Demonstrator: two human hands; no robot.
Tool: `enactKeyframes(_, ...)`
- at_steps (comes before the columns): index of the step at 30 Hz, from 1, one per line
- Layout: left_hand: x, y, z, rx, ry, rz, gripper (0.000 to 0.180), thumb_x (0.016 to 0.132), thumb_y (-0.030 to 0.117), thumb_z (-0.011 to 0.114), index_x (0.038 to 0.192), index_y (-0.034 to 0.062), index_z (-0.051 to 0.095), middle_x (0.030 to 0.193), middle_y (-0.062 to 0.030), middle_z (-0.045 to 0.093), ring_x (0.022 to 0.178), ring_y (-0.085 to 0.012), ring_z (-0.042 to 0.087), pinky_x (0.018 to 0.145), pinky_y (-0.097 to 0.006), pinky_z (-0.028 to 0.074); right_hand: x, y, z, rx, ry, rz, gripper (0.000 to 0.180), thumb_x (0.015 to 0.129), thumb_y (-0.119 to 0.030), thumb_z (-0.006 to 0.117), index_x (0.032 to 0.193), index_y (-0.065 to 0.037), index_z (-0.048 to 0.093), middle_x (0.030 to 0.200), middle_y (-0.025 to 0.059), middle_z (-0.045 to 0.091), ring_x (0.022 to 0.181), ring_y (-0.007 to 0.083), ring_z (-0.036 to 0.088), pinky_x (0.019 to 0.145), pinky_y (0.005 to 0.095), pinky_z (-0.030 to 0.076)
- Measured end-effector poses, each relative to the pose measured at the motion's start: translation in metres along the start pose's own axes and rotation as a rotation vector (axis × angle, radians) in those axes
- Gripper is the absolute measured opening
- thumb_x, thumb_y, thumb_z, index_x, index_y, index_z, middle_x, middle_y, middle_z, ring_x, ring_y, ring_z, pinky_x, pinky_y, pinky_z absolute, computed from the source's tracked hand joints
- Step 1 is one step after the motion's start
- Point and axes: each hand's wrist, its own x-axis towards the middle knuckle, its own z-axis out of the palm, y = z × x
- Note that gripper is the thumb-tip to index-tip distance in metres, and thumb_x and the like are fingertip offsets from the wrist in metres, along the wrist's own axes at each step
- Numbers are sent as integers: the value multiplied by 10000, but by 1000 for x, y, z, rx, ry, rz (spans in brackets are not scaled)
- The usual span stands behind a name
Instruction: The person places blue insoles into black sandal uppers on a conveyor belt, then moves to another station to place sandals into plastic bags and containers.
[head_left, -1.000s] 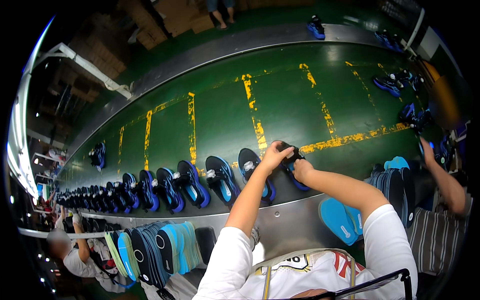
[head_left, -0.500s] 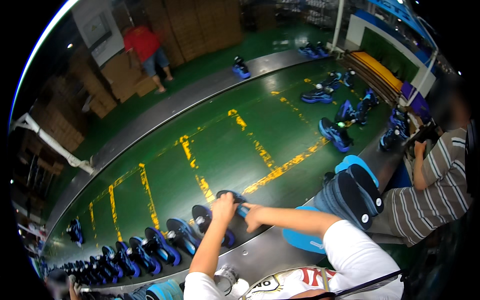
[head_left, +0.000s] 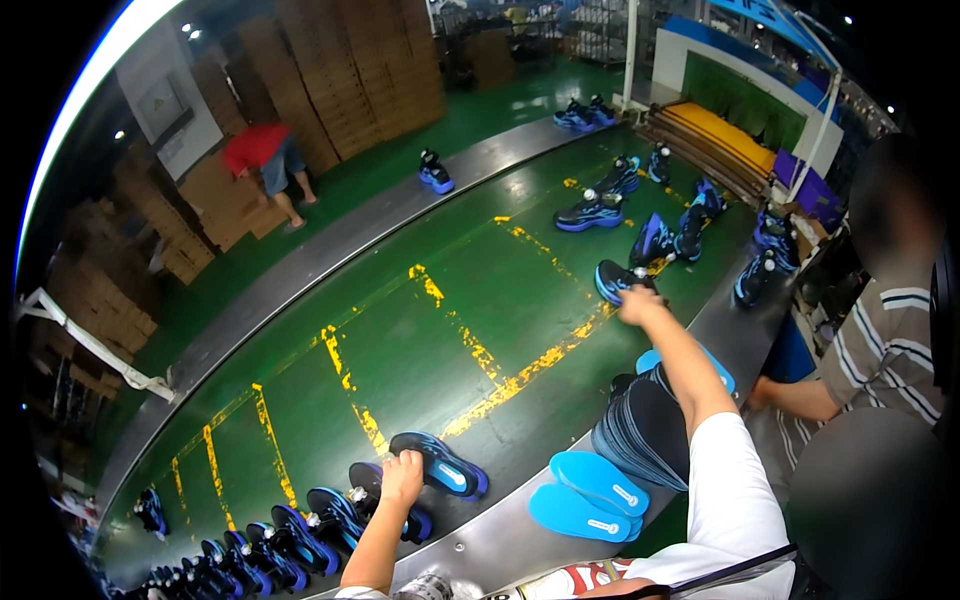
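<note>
A green, yellow-marked worktop point(head_left: 520, 310) is stretching before stacked brown boxes point(head_left: 350, 80), the left hand point(head_left: 404, 478) touching a black-and-blue shoe point(head_left: 450, 468) at its near edge, the right hand point(head_left: 638, 304) touching a farther shoe point(head_left: 608, 280), either grip's closure being impossible to tell.

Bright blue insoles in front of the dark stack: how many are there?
2: one insole higher in view, another lower, overlapping on the metal ledge; more may hide beneath.

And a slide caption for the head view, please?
Left hand at one shoe, right hand at another shoe, blue insoles nearby.
</note>
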Motion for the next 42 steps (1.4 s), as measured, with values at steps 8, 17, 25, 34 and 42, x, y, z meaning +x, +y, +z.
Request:
enactKeyframes(8,-1,0,-28,-512,-17,-303,122,772,137,444,783,16,453,724,-163,563,659,-320,562,570,-379,432,29,46,19,44,-207,245,472,709,-85,514,1168,-175,451,1325,153,225,1136,340,348,913,415,323)
enactKeyframes(17,-32,14,-50,-2166,551,-885,251,813,194,415,580,136,342,494,41,287,369,-64,247,356,-207,200,14,-37,18,48,-250,-433,235,651,-174,620,822,-13,610,759,128,607,598,240,594,531,323,488)
enactKeyframes(25,-63,19,-44,-2423,584,-998,194,703,181,427,526,103,417,466,-10,358,373,-98,255,374,-240,183,-161,-189,52,-10,-213,-789,234,656,-237,526,824,-126,644,881,128,596,795,273,577,711,372,462)
enactKeyframes(34,-21,40,-55,-1779,478,-743,282,755,219,592,596,97,393,473,14,351,391,-132,363,398,-280,304,-290,-103,116,435,239,-947,347,695,-169,586,1018,-66,514,960,111,484,882,280,472,748,364,390)
enactKeyframes(42,53,72,-37,-467,107,-155,576,723,377,576,1153,62,360,670,-162,585,644,-333,579,561,-409,454,-347,-7,152,253,48,-443,389,588,-214,699,880,-50,501,1040,150,434,995,313,398,846,402,316)
